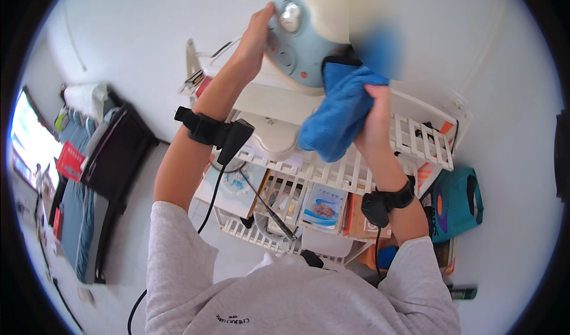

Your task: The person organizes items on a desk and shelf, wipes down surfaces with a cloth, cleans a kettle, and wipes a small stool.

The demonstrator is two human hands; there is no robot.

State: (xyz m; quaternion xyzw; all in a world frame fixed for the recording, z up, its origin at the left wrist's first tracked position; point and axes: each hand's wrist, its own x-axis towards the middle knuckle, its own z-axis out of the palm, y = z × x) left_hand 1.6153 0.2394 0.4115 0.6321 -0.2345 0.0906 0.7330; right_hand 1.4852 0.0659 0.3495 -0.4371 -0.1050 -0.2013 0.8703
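Note:
A cream and light-blue plastic object [307,45] with a round shiny part is held up at the top of the view, partly cut off by the picture's edge. My left hand [256,36] grips its left rim. A blue cloth [336,112] hangs from my right hand [376,116], whose thumb presses on it; the rest of the fingers are mostly hidden. The cloth's upper end, with a dark edge, lies against or just before the object's lower right side. A blurred blue patch there is too unclear to name.
Below stands a white slatted shelf rack [334,174] with books [324,206], a badminton racket [267,206] and a white scalloped plastic piece [267,134]. A teal bag [458,206] is at its right. A dark-framed bed [116,152] stands at the left. Black cables run from both wrist straps.

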